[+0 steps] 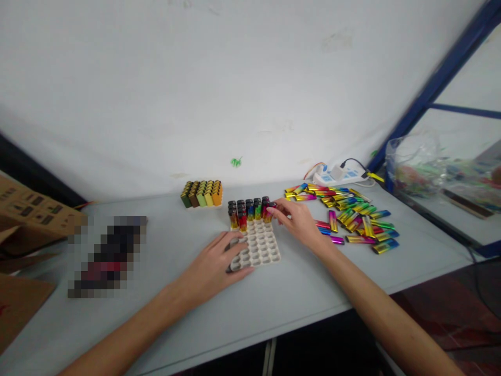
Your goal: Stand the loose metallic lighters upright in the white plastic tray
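A white tray (260, 244) with rows of small pockets lies on the table in front of me. Several shiny coloured lighters (250, 209) with black tops stand upright in its far rows, and the nearer pockets hold none. My left hand (219, 261) grips the tray's left side, fingers over the top and thumb along the near edge. Something dark, not clear to me, shows beneath its palm. At the far right corner, my right hand (295, 222) pinches a pink lighter (271, 207), standing close against the others. Its lower end is partly hidden.
Loose metallic lighters (354, 214) lie heaped on the right. At the back stands a block of gold-topped lighters (202, 193). A power strip (340, 174) sits against the wall. Cardboard boxes (35, 209) and a pixelated dark object (109, 256) are at left.
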Available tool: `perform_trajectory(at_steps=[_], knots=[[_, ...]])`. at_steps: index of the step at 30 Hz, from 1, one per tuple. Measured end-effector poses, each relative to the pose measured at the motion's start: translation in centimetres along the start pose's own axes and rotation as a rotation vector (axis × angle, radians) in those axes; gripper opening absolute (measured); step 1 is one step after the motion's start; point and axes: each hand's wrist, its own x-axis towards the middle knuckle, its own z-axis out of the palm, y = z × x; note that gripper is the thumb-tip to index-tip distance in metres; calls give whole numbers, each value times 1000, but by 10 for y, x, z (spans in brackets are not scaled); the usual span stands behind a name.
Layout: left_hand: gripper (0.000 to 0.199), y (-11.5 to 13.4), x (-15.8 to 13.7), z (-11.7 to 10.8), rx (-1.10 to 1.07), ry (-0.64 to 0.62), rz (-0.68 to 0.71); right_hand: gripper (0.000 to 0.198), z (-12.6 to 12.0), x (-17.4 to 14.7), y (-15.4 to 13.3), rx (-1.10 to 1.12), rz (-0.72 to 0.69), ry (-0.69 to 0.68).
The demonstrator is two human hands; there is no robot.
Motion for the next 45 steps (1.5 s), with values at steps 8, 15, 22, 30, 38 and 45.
perform_trajectory(at_steps=[8, 15, 22, 30, 38, 45], knots=[[36, 0, 0, 1, 2, 16, -2, 31, 3, 2, 9, -99, -45, -102], [37, -3, 0, 2, 29, 18, 2, 32, 10, -1, 5, -384, 54, -109], [37, -5, 0, 3, 50, 18, 15, 38, -14, 1, 30, -295, -2, -52], [37, -6, -1, 3, 55, 28, 22, 39, -44, 10, 114, -458, 3, 140], [37, -5, -1, 4, 51, 44, 22, 36, -15, 15, 99, -471, -190, -186], [36, -5, -1, 3, 56, 21, 15, 10, -21, 16, 79, -444, -132, -165]])
